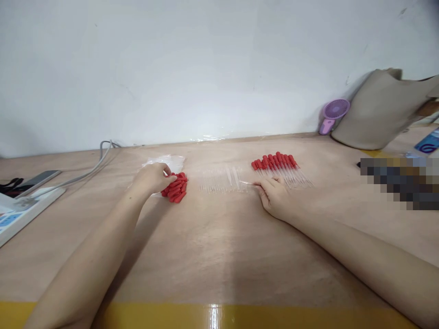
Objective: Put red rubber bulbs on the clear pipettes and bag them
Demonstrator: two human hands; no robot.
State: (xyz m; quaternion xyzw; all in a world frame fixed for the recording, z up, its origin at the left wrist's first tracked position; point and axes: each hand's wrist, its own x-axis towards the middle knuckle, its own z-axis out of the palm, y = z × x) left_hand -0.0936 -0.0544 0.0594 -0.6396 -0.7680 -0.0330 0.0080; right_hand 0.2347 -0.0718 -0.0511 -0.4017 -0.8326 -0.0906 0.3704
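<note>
My left hand (153, 177) reaches to a pile of red rubber bulbs (176, 188), thumb and forefinger pinched at a bulb on its upper left edge. Partly under that hand and behind the pile lies a clear plastic bag (173, 162). My right hand (272, 194) is closed on a thin clear dropper tube (245, 183), which points left from the fingertips. In the middle, a row of loose clear tubes (217, 180) lies on the table. Just beyond my right hand are several droppers (277, 162), red bulbs fitted on clear tubes, laid side by side.
A white power strip (37, 205) with a grey cable (87, 171) and a phone (41, 179) lie at the left. At the back right stand a purple hand fan (334, 112) and a large beige container (373, 109). Yellow tape (192, 316) runs along the table's front edge.
</note>
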